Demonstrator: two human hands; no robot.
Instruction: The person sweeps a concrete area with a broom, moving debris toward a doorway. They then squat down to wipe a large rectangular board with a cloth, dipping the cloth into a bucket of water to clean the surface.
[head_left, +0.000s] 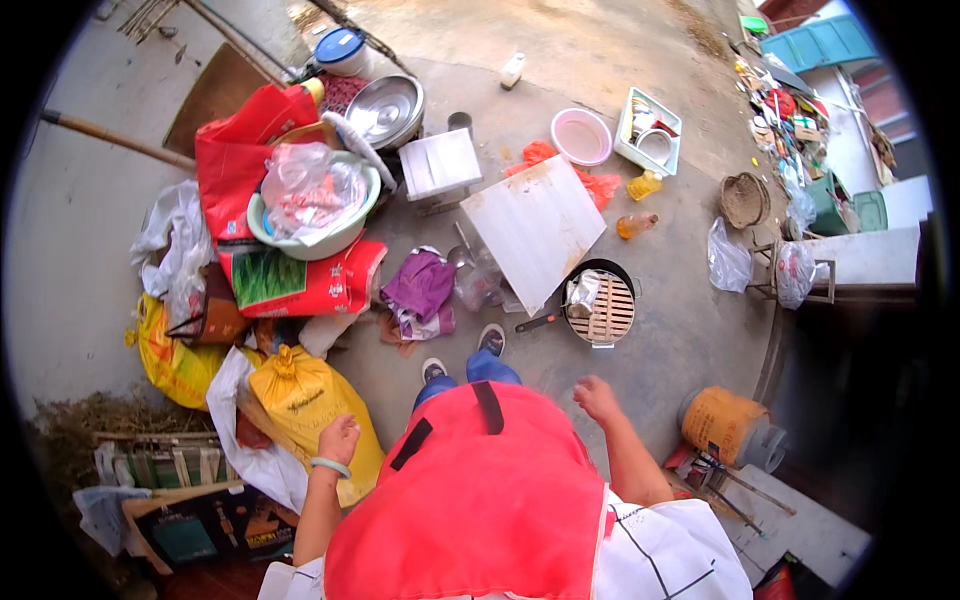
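Note:
In the head view, my left hand (339, 439) hangs with bent fingers, holding nothing, in front of a yellow tied bag (319, 405); whether they touch is unclear. A pale bangle (331, 467) circles that wrist. My right hand (595, 397) is raised over the concrete floor, loosely curled and empty. Beyond it a frying pan (600, 303) lies on the floor with a wooden slatted rack (606, 315) and a crumpled silvery packet (582, 293) inside. A white board (534, 232) rests beside the pan. Purple cloth (420, 285) lies ahead of my feet.
A green basin (319, 244) of plastic bags stands on red sacks at the left. Farther off are steel bowls (385, 112), a pink basin (581, 137), a tray (667, 163) of dishes and bottles of yellow (643, 185) and orange liquid (636, 225). A gas cylinder (724, 426) stands right.

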